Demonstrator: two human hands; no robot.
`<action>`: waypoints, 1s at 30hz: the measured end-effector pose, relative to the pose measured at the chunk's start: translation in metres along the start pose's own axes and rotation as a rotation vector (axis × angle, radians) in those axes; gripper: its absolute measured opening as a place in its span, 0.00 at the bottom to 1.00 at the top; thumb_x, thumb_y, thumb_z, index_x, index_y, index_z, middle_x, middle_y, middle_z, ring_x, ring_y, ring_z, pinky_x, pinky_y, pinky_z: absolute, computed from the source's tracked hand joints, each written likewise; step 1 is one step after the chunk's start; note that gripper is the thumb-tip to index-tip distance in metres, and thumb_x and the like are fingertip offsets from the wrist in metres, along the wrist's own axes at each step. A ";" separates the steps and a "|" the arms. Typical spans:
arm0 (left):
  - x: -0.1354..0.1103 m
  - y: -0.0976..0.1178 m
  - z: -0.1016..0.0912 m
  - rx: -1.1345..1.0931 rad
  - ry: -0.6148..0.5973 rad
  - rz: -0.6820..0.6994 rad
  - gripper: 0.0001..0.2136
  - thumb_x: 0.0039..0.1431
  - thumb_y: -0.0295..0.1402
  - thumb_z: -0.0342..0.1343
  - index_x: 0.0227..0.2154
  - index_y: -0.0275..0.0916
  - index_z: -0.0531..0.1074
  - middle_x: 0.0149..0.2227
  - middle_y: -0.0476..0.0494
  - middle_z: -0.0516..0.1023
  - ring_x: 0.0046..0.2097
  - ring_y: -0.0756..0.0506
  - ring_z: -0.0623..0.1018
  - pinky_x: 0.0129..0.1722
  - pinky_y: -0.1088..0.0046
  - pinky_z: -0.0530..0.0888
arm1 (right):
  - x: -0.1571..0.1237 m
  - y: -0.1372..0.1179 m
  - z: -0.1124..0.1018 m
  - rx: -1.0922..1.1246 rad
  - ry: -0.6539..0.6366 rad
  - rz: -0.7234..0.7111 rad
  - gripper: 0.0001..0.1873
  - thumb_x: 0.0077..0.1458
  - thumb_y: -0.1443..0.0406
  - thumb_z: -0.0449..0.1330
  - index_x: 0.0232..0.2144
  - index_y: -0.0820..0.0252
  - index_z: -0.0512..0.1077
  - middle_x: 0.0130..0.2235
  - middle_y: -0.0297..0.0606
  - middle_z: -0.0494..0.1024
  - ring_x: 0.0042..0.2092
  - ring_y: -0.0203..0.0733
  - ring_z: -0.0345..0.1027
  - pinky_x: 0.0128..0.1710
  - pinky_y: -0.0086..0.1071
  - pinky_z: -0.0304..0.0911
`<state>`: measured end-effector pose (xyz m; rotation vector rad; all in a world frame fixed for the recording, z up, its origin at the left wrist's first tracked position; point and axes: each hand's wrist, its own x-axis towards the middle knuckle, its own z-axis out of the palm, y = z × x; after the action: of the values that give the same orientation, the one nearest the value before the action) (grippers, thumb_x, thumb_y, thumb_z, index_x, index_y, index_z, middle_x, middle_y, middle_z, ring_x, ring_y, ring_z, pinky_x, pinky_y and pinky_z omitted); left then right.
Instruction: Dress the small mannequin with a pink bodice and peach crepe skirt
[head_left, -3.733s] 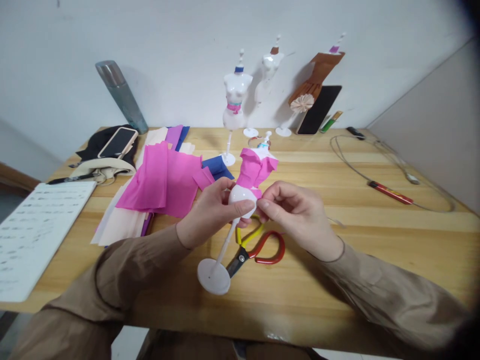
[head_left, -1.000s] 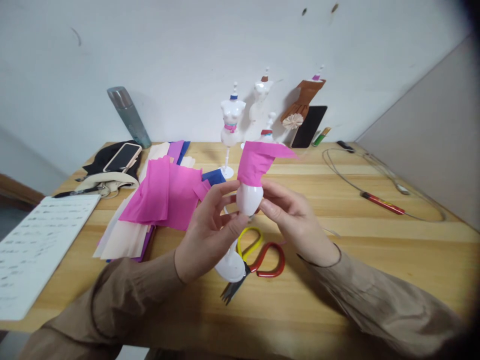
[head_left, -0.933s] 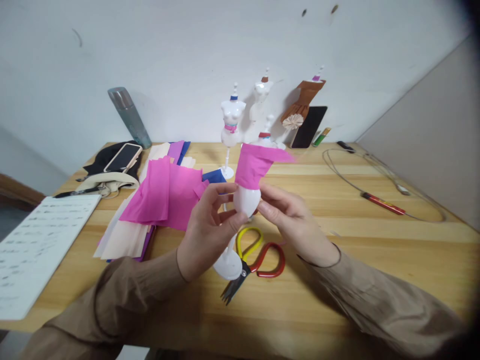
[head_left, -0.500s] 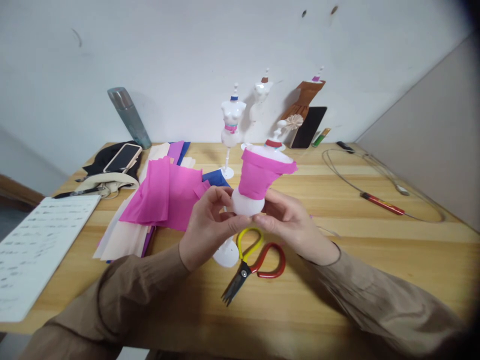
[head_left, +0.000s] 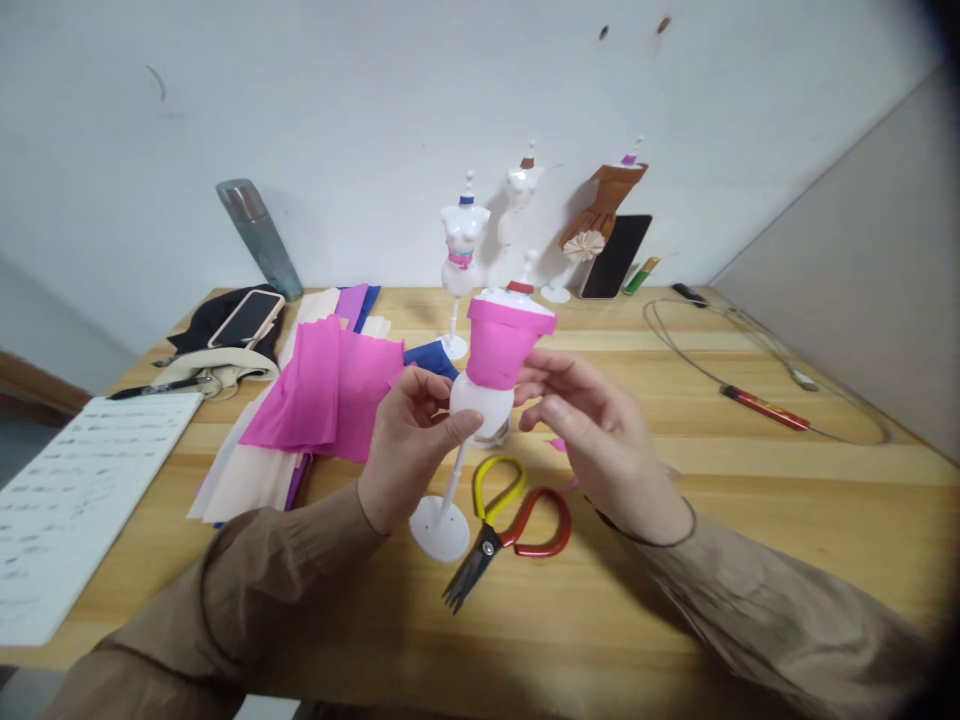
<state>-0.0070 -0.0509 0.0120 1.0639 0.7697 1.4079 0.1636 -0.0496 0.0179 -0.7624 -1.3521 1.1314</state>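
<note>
My left hand (head_left: pixel 409 440) grips the white hips of a small white mannequin (head_left: pixel 480 405) on a thin stand. Pink paper (head_left: pixel 502 340) is wrapped round its torso like a tube. Its round base (head_left: pixel 439 527) hangs just above the wooden table (head_left: pixel 750 500). To the right of the figure, my right hand (head_left: pixel 600 440) hovers with fingers loosely spread, fingertips close to the pink paper, holding nothing. Scissors with one yellow and one red handle (head_left: pixel 510 510) lie on the table under my hands.
A stack of pink, cream, purple and blue paper sheets (head_left: pixel 322 390) lies to the left. Three more mannequins (head_left: pixel 463 240) stand at the back, one in a brown dress (head_left: pixel 600 205). A phone (head_left: pixel 246 318), a grey bottle (head_left: pixel 259 238), a white keyboard (head_left: pixel 67 495) and cables (head_left: pixel 750 370) sit around.
The mannequin has been turned upright in my left hand and shifted slightly left. My right hand has let go of it and opened beside it.
</note>
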 end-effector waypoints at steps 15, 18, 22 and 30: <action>-0.008 0.009 0.006 0.113 -0.084 -0.169 0.16 0.48 0.41 0.64 0.32 0.36 0.67 0.30 0.49 0.73 0.31 0.53 0.73 0.30 0.79 0.71 | 0.001 -0.005 0.010 -0.188 0.019 0.137 0.09 0.49 0.60 0.62 0.27 0.61 0.74 0.25 0.34 0.73 0.26 0.34 0.61 0.25 0.30 0.59; -0.006 0.012 0.005 0.134 -0.052 -0.249 0.17 0.50 0.45 0.62 0.31 0.36 0.67 0.27 0.51 0.72 0.28 0.53 0.73 0.24 0.80 0.70 | 0.000 -0.004 0.013 -0.183 -0.001 0.175 0.09 0.47 0.59 0.63 0.25 0.61 0.73 0.23 0.33 0.72 0.25 0.33 0.60 0.25 0.29 0.58; -0.003 0.014 0.005 0.202 -0.003 -0.252 0.18 0.45 0.42 0.66 0.30 0.36 0.67 0.25 0.52 0.71 0.26 0.53 0.73 0.22 0.81 0.69 | -0.001 0.000 0.015 -0.163 -0.026 0.228 0.10 0.47 0.59 0.63 0.25 0.60 0.72 0.24 0.33 0.71 0.26 0.35 0.63 0.28 0.31 0.62; -0.003 0.010 0.006 0.183 0.002 -0.237 0.16 0.44 0.39 0.66 0.27 0.36 0.67 0.23 0.52 0.72 0.25 0.53 0.72 0.24 0.80 0.68 | -0.002 -0.005 0.017 -0.209 -0.079 0.154 0.12 0.51 0.59 0.60 0.22 0.60 0.71 0.22 0.32 0.70 0.25 0.34 0.61 0.26 0.29 0.61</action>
<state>-0.0055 -0.0556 0.0232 1.0718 1.0074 1.1538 0.1483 -0.0557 0.0239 -0.9966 -1.5154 1.1618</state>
